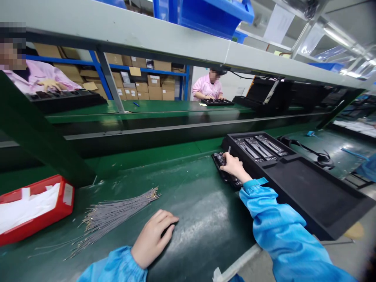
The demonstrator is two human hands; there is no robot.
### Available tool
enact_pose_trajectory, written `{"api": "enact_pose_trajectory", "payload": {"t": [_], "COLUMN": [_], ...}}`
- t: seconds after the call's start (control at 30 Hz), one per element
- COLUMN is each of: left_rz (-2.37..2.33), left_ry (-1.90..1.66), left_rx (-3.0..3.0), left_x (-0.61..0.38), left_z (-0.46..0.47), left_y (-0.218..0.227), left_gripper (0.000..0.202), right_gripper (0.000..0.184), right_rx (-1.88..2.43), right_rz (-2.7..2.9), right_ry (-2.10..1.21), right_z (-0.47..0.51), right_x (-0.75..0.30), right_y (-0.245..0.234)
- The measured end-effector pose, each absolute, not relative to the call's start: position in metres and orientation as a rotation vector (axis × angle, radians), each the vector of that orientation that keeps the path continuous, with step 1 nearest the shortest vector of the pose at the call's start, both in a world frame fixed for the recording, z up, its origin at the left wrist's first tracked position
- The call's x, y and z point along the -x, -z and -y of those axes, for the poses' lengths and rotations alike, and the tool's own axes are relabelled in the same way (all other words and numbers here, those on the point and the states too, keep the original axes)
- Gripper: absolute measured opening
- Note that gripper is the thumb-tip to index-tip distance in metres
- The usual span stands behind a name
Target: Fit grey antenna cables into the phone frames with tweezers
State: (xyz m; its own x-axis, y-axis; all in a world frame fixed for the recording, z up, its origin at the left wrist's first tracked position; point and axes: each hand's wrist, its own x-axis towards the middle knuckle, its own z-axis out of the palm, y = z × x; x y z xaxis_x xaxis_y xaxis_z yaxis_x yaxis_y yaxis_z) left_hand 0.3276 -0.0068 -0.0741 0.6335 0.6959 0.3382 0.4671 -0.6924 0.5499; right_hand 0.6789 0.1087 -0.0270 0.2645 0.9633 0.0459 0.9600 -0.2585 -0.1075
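My right hand (234, 166), in a blue sleeve, reaches forward and grips a flat black circuit-board part (226, 176) lying on the green bench beside a large black foam tray (296, 184). The tray's far end holds three similar long parts (260, 148) in slots. My left hand (154, 237) rests palm down on the green mat (199, 211) near the front edge, covering a small dark object that I cannot make out. A bundle of thin grey wires (117, 213) with gold tips lies just left of my left hand.
A red bin (63, 203) with white sheets sits at the left. A black cable (317, 156) lies behind the foam tray. Two people in pink coats work across the conveyor (164, 129). A grey shelf beam (147, 35) runs overhead.
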Motion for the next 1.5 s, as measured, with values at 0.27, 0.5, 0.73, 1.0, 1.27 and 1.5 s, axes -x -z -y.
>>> {"api": "enact_pose_trajectory", "payload": {"t": [0.27, 0.5, 0.73, 1.0, 1.27, 1.5], "left_rz": [-0.907, -0.916, -0.923, -0.917, -0.933, -0.906], "left_ry": [-0.752, -0.726, -0.738, -0.726, -0.738, -0.735], "left_rx": [-2.432, -2.434, -2.426, -2.424, -2.419, -2.416], "left_x": [-0.33, -0.328, -0.329, -0.33, -0.33, -0.331], "left_z": [0.007, 0.008, 0.007, 0.008, 0.008, 0.006], "left_y": [0.074, 0.074, 0.074, 0.073, 0.076, 0.075], "left_gripper": [0.025, 0.025, 0.024, 0.025, 0.025, 0.025], "right_gripper": [0.05, 0.049, 0.048, 0.049, 0.051, 0.051], "right_rx": [2.378, 2.354, 2.356, 2.367, 2.379, 2.449], "right_rz": [1.862, 1.843, 1.861, 1.903, 1.869, 1.785], "right_ry": [-0.027, 0.003, 0.0, -0.035, -0.018, 0.009], "right_z": [-0.109, -0.119, -0.13, -0.129, -0.135, -0.137], "right_x": [-0.682, -0.685, -0.68, -0.68, -0.679, -0.67], "right_y": [0.036, 0.029, 0.028, 0.033, 0.032, 0.033]}}
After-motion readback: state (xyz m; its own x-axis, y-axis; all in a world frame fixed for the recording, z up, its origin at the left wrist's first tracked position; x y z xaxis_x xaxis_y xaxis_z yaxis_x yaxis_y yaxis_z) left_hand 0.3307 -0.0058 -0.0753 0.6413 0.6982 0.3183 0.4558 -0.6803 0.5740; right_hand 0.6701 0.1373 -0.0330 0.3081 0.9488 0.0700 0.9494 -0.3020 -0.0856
